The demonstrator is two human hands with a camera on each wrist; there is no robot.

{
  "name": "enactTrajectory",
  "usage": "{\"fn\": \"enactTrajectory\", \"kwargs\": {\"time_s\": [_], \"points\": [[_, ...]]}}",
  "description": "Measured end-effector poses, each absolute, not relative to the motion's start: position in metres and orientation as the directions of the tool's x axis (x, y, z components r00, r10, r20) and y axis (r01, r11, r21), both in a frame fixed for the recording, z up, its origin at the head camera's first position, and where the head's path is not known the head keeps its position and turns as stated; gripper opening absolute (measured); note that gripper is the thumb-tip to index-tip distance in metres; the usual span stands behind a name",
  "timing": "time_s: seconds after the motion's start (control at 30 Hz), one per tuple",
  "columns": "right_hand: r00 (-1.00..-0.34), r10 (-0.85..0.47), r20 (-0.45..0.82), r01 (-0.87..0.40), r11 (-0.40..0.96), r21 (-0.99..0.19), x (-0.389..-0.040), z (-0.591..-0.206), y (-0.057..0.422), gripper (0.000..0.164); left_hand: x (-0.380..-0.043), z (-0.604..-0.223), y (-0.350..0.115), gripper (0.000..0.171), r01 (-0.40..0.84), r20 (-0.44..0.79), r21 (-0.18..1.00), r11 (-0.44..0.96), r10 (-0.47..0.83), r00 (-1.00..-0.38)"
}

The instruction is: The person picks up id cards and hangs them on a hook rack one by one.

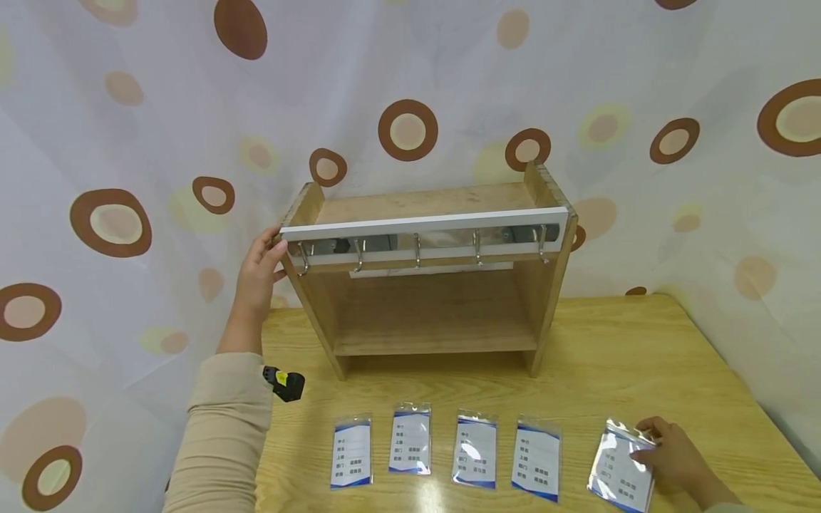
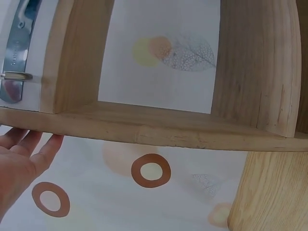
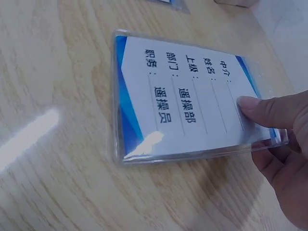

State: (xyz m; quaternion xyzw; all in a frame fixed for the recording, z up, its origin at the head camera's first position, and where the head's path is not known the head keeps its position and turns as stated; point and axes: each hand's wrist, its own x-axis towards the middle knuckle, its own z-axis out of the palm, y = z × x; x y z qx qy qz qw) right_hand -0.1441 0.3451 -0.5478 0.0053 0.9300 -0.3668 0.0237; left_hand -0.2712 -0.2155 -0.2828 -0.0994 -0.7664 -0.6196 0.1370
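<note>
My left hand (image 1: 256, 271) touches the upper left side of a small wooden shelf (image 1: 436, 306). The left wrist view shows the fingertips of that hand (image 2: 33, 151) against the side board's outer face. Across the shelf's front top runs a white-edged metal hook rail (image 1: 417, 239) with several hooks. My right hand (image 1: 673, 456) pinches a clear-sleeved name badge (image 1: 618, 470) by one end, at the right of the table. In the right wrist view, the thumb lies on the printed face of the badge (image 3: 183, 101), with fingers underneath. That badge is tilted, partly raised off the wood.
More name badges (image 1: 474, 450) lie in a row on the wooden table (image 1: 641, 356), in front of the shelf. A patterned cloth (image 1: 410, 64) hangs behind and at both sides. A small black device (image 1: 285, 383) sits by the left sleeve.
</note>
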Motion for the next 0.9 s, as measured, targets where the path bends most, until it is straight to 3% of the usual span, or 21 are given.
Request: {"fn": "enactTrajectory", "kwargs": {"time_s": [0.27,0.6,0.9], "points": [[-0.978,0.006,-0.209,0.173,0.586,-0.792,-0.142,-0.529,0.335,0.037,-0.271,-0.280,-0.212,0.051,0.305,0.316,0.938,0.167,-0.044,-0.948],[-0.976,-0.006,-0.220,0.189,0.489,-0.852,-0.142,-0.515,0.327,0.041,-0.273,-0.277,-0.210,0.053,0.264,0.278,0.952,0.153,-0.079,-0.957],[-0.989,-0.006,-0.148,0.126,0.487,-0.864,-0.144,-0.504,0.316,0.046,-0.275,-0.277,-0.209,0.049,0.248,0.256,0.965,0.080,-0.109,-0.961]]}}
